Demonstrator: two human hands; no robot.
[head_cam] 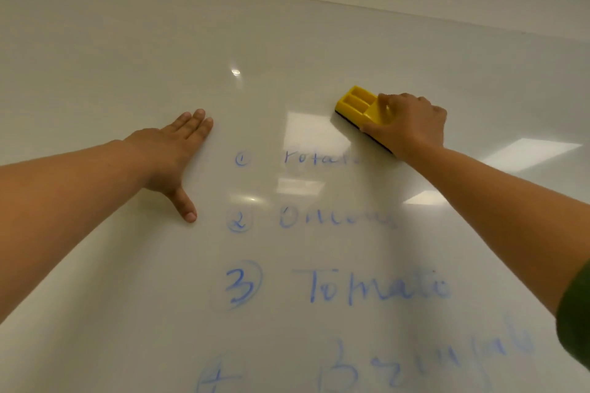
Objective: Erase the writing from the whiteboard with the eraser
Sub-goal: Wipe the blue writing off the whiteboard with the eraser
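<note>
yellow eraser point(360, 107) with dark felt flat against glossy whiteboard point(127, 57), right of centre, faded blue list writing point(376, 289) (partly smeared) below

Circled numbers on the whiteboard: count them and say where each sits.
4, stacked in a column between the arms: the circled 1 uppermost, the 2 below it, then the 3, and the 4 cut off at the bottom edge. More may lie below the frame.

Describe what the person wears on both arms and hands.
Both hands are bare: no gloves, rings or watch show on the left hand or the right hand. Both forearms are uncovered too. Only a dark green sleeve shows, high on the right arm at the picture's edge.
</note>
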